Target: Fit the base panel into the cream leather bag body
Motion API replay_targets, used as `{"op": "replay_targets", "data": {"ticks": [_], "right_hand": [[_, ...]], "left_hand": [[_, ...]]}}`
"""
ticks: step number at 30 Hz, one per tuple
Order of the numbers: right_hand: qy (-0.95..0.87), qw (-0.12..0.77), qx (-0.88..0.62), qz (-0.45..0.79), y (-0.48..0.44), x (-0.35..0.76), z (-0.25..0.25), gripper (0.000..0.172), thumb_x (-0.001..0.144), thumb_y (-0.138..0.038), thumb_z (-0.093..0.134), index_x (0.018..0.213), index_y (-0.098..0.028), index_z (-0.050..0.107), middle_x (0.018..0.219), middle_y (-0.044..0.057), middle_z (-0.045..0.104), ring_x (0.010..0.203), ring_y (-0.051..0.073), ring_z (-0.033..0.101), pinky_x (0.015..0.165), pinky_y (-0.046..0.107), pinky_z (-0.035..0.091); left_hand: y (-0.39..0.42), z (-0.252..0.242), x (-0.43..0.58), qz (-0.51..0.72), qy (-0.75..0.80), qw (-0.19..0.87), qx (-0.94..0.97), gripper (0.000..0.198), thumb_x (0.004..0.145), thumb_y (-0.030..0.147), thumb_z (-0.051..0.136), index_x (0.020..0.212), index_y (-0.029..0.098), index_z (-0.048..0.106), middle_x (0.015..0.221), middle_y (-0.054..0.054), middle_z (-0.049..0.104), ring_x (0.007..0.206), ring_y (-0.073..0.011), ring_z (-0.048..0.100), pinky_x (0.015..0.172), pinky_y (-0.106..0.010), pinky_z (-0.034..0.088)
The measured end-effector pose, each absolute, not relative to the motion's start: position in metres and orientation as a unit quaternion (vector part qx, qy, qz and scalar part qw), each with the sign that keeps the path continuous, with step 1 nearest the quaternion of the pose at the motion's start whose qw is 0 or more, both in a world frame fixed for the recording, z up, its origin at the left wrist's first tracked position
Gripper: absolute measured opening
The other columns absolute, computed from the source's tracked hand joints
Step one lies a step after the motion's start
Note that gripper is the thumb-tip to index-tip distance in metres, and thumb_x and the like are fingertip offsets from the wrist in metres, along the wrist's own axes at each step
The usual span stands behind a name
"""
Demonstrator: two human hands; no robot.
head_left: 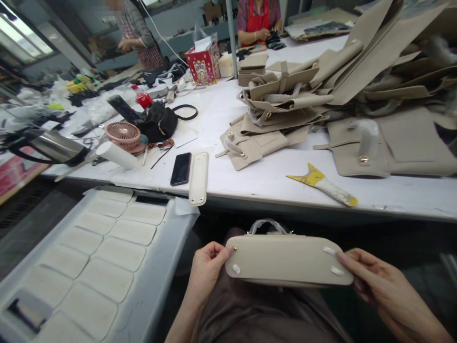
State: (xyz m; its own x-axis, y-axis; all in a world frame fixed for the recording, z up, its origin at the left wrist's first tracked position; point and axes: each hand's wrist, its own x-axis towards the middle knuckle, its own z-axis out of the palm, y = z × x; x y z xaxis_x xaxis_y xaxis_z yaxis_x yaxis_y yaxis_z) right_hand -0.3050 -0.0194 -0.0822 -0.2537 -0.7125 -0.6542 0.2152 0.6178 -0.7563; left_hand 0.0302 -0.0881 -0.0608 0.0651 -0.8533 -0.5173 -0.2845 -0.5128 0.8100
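Note:
A beige handbag (282, 259) rests over my lap with its long rounded base turned up toward me. My left hand (209, 264) grips the left end, the thumb beside a small gold stud at the corner. At the other end my right hand (367, 271) pinches the edge, its thumb close to white wrapped bits at two corners. Another white bit covers the lower left corner. A plastic-wrapped handle (269, 225) shows at the bag's far side. The fingers behind the bag are partly hidden.
Beige bag pieces (285, 95) pile up on the white table. Nearer lie a yellow-and-white tool (323, 183), a phone (180, 168) and a beige strip (199, 178). At left, a grey board (157, 267) carries several rounded panels. Two people work beyond the table.

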Motion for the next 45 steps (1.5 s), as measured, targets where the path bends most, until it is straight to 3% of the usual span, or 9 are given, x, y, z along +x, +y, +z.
{"op": "replay_targets", "data": {"ticks": [6,29,37,45], "right_hand": [[0.689,0.582,-0.154,-0.403,-0.021,-0.303,-0.084,0.049,0.06,-0.06,0.079,0.062,-0.016,0.057,0.058,-0.003,0.04,0.05,0.007,0.029,0.039,0.017,0.023],[0.685,0.578,-0.111,-0.429,-0.023,-0.301,-0.085,0.046,0.06,-0.054,0.083,0.061,-0.015,0.057,0.058,-0.004,0.042,0.046,0.004,0.029,0.036,0.015,0.024],[0.655,0.584,-0.129,-0.462,-0.025,-0.296,-0.083,0.045,0.068,-0.051,0.079,0.066,-0.018,0.049,0.044,-0.009,0.038,0.036,0.003,0.029,0.036,0.017,0.018],[0.649,0.581,-0.129,-0.474,-0.024,-0.297,-0.081,0.044,0.069,-0.05,0.078,0.069,-0.018,0.048,0.047,-0.009,0.042,0.035,0.002,0.029,0.034,0.016,0.016]], "left_hand": [[-0.089,-0.067,0.032,-0.552,-0.395,0.269,0.683,0.047,0.07,0.056,0.074,0.066,0.013,0.055,0.061,0.0,0.053,0.058,-0.0088,0.04,0.053,-0.021,0.03],[-0.096,-0.067,0.029,-0.556,-0.38,0.253,0.695,0.05,0.068,0.059,0.074,0.063,0.014,0.052,0.059,0.001,0.05,0.057,-0.0089,0.038,0.052,-0.021,0.029],[-0.094,-0.06,0.024,-0.555,-0.36,0.209,0.72,0.056,0.06,0.065,0.075,0.061,0.015,0.052,0.058,0.002,0.046,0.058,-0.0107,0.036,0.051,-0.02,0.029],[-0.096,-0.062,0.026,-0.559,-0.351,0.183,0.729,0.061,0.047,0.07,0.078,0.059,0.014,0.057,0.057,0.001,0.048,0.059,-0.0124,0.038,0.051,-0.021,0.032]]}}
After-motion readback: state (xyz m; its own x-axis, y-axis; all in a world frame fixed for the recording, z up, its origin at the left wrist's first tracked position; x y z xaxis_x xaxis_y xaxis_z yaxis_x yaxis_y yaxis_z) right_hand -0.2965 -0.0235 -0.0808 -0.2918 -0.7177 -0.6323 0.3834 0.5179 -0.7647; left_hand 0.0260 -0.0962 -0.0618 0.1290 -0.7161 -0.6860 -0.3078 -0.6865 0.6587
